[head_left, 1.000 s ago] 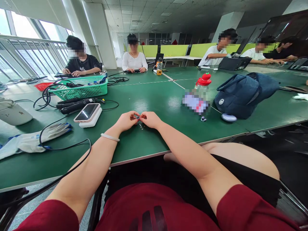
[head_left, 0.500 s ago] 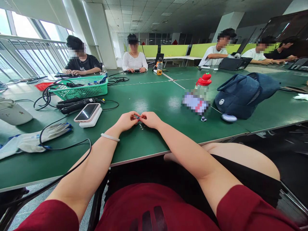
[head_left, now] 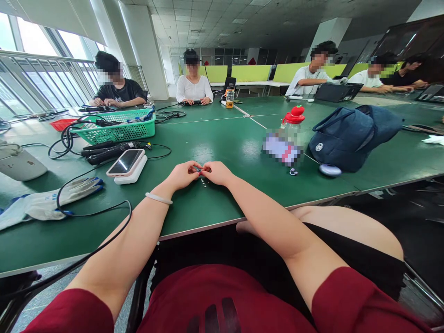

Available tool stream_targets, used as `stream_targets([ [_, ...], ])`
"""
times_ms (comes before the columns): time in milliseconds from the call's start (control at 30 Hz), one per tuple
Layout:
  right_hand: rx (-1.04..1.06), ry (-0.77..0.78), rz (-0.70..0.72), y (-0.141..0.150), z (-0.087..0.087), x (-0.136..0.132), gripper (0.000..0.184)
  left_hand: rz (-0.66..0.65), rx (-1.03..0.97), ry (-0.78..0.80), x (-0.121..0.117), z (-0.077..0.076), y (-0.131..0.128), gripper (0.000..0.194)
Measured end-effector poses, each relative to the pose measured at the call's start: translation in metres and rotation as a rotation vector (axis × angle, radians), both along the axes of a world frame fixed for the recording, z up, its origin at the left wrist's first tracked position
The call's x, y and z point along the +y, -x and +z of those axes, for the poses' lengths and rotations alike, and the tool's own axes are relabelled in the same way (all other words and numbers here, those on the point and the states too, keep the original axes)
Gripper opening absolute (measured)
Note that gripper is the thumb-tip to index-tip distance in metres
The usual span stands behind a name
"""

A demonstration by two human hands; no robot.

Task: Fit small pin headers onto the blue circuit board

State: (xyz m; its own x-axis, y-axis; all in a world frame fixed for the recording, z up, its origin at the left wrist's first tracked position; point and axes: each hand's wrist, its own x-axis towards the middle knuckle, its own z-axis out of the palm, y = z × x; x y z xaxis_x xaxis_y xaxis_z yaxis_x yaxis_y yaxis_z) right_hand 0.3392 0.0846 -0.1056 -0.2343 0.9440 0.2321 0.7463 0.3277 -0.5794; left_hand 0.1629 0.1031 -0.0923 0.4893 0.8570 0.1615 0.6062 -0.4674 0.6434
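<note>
Green tabletop, pale edging, in a wide room with a railing along the windows. Two bare hands at the near side, one white band on the left wrist. Left hand pinches one small dark piece between thumb and fingers; right hand closes on it from the other side, fingertips nearly meeting. Piece is just above the table, largely covered by fingers; exact shape cannot be told. Just below it, small whitish bits lie on the green, too small to count.

Left side, near: white-and-blue glove material, one glove or two, cannot tell. One phone on one white case. One pale container at the far left. Black cables loop across, number unclear.

Right side: one round case, one small trinket, one dark blue bag, one bottle with a red lid, beside one blurred-out item.

Farther: one green basket with mixed contents, one red tray partly behind it. One orange-tinted bottle. Five seated people across the table: one left, one centre, three right. Yellow-green partitions behind.
</note>
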Motion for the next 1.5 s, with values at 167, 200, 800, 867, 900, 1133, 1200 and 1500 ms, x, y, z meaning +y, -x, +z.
stream_targets([
  [167,-0.005,0.004,0.001,0.0000,0.0006,0.0000,0.011,0.004,0.014,-0.007,-0.0010,0.0007,-0.0006,0.026],
  [200,-0.009,0.004,0.001,0.0000,0.0006,0.0002,0.011,0.002,0.015,-0.009,-0.0011,0.0008,-0.0006,0.027],
  [800,-0.016,0.010,0.004,-0.0012,0.0001,0.0013,0.009,0.011,0.097,-0.058,-0.0049,0.0053,-0.0024,0.030],
  [867,-0.012,0.012,0.007,-0.0012,0.0000,0.0015,0.009,0.010,0.099,-0.058,-0.0046,0.0048,-0.0023,0.030],
  [900,-0.010,0.012,0.007,-0.0012,0.0000,0.0015,0.009,0.010,0.098,-0.059,-0.0046,0.0045,-0.0022,0.030],
  [1133,-0.017,0.010,0.004,-0.0011,-0.0002,0.0020,0.009,0.010,0.097,-0.046,-0.0071,0.0066,-0.0030,0.028],
  [1200,-0.018,0.009,0.003,-0.0011,-0.0004,0.0020,0.009,0.008,0.099,-0.046,-0.0076,0.0072,-0.0033,0.028],
  [1500,-0.020,0.002,0.008,-0.0015,-0.0022,0.0037,0.010,0.003,0.103,-0.059,-0.0057,0.0060,-0.0023,0.029],
])
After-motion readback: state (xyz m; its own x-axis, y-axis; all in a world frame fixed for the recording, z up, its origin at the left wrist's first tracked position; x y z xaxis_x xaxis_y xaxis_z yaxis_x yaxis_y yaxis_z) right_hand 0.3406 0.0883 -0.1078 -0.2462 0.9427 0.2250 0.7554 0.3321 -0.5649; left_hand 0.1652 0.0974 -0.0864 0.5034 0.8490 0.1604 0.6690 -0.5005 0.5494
